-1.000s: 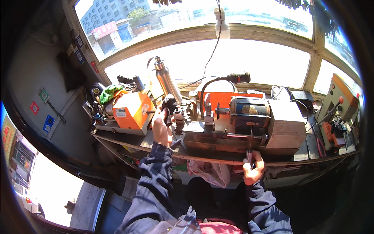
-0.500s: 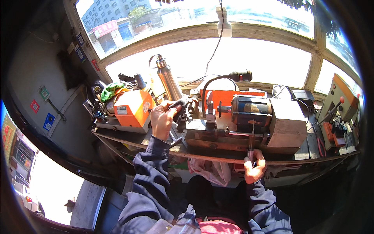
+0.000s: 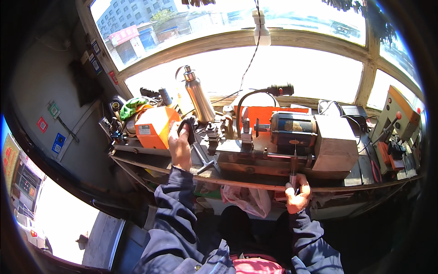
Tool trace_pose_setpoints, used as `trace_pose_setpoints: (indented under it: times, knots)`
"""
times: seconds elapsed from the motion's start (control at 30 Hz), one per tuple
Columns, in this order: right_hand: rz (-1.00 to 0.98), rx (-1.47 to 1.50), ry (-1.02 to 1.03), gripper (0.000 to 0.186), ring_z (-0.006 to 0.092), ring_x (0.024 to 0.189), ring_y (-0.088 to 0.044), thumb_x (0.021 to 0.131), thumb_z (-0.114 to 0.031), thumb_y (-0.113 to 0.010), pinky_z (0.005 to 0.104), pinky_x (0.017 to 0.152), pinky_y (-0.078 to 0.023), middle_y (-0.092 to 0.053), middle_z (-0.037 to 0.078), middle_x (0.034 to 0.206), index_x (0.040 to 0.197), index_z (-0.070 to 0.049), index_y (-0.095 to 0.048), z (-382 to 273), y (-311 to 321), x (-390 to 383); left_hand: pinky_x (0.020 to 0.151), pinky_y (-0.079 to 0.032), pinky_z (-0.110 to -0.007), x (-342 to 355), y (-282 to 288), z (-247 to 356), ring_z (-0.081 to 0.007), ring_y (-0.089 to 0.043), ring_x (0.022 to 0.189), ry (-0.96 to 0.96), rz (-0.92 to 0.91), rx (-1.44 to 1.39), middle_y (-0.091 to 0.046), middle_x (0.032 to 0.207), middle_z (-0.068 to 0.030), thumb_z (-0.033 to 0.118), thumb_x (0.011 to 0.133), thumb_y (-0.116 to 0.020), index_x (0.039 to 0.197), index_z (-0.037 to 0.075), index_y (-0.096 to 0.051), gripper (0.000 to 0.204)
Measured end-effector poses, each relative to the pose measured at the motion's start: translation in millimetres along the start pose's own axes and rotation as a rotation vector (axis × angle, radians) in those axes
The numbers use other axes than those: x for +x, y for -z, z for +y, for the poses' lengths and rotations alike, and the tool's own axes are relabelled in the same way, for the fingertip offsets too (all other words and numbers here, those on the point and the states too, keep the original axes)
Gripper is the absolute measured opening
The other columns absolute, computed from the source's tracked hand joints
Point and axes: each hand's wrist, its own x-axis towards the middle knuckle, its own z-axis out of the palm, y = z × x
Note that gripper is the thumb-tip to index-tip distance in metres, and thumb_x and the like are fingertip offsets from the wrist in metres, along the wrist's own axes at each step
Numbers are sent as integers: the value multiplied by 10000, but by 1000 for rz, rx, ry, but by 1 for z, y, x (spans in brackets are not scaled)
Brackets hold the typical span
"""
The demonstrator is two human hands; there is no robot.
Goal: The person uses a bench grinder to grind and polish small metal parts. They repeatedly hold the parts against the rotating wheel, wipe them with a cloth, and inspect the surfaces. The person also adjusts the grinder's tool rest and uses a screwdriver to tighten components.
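A dark, cloth-like thing [image 3: 189, 126] is pinched in the fingers of my left hand [image 3: 179, 145], raised beside the orange machine housing [image 3: 155, 129]. My right hand [image 3: 298, 195], at the bench's front edge, is closed around a slim syringe [image 3: 293, 169]. The syringe stands upright with its thin needle pointing up, in front of the dark motor [image 3: 293, 129] of a small bench machine. Between my hands are that machine's metal clamps [image 3: 212, 132] and a T-shaped metal handle [image 3: 206, 163].
A steel bottle [image 3: 199, 98] stands behind the clamps. A green cloth [image 3: 131, 108] lies on the left machine. A bent-neck lamp [image 3: 279, 89] reaches over the bench; a beige lever machine [image 3: 396, 121] stands at the right. A pale plastic bag [image 3: 248, 199] hangs below the edge.
My left hand has moved left and slightly down with the dark cloth-like thing, away from the clamps towards the orange housing. My right hand and the syringe stay almost in place.
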Motion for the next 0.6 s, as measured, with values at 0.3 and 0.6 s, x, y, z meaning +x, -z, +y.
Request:
trace_pose_setpoints:
  times: [0.3,0.6]
  knots:
    - [5,8,22,323,276,813,-660,796,-116,-711,377,765,-529,-673,142,915,1102,-20,-667,-4,0,0,807,-503,-263,5,0,10,-111,-616,893,-53,-135,149,-676,978,-24,79,1013,-635,1143,-16,-648,161]
    - [-3,24,-5,356,286,835,-675,793,-115,-719,381,783,-538,-682,150,934,1132,-23,-660,0,0,-2,706,-520,-359,12,-41,54,-265,-685,769,-222,-573,824,-693,868,-140,39,878,-686,948,-18,-673,91]
